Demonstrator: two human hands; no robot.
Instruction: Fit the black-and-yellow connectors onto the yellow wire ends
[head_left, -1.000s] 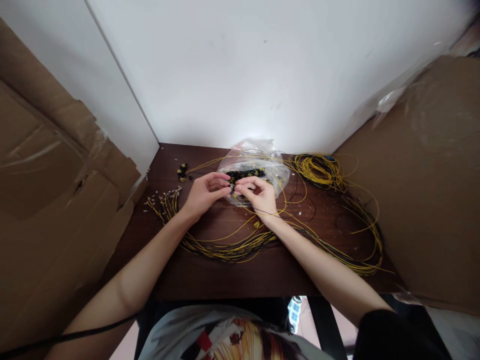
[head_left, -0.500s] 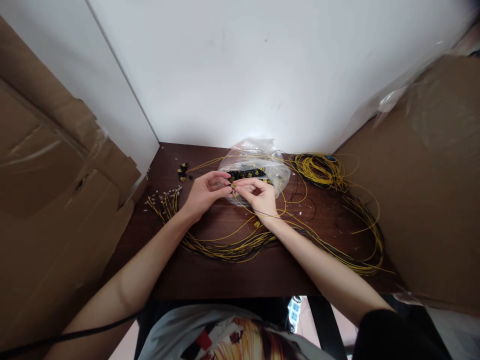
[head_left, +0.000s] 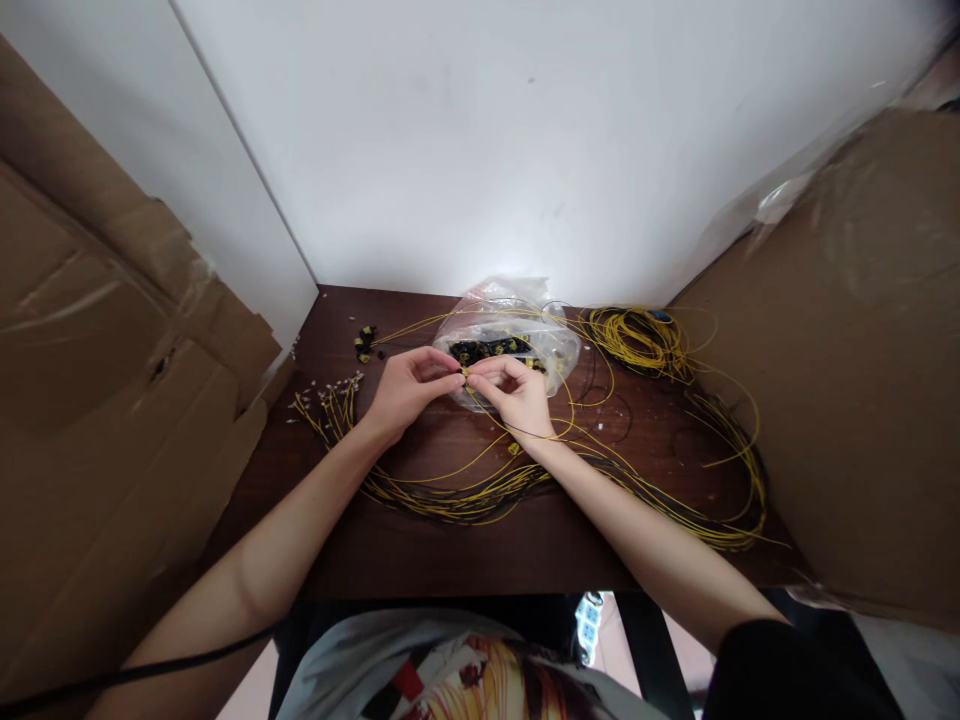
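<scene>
My left hand (head_left: 409, 388) and my right hand (head_left: 520, 393) meet fingertip to fingertip in front of a clear plastic bag (head_left: 501, 300). Between them they pinch a small yellow-and-black connector (head_left: 465, 372), mostly covered by the fingers. Thin yellow and black wires run from there under my right wrist. Inside the bag lie several black-and-yellow connectors (head_left: 491, 348). A loose yellow piece (head_left: 514, 449) rests on the table beside my right forearm.
A long wire bundle (head_left: 465, 505) curves across the brown table (head_left: 450, 560), its white-tipped ends (head_left: 330, 390) at the left. A wire coil (head_left: 637, 340) lies at the back right; several connectors (head_left: 365, 343) sit back left. Cardboard (head_left: 862, 380) flanks the table.
My left fingertips have closed in on the small connector and now meet those of my right hand. The wires and the bag stay nearly in place.
</scene>
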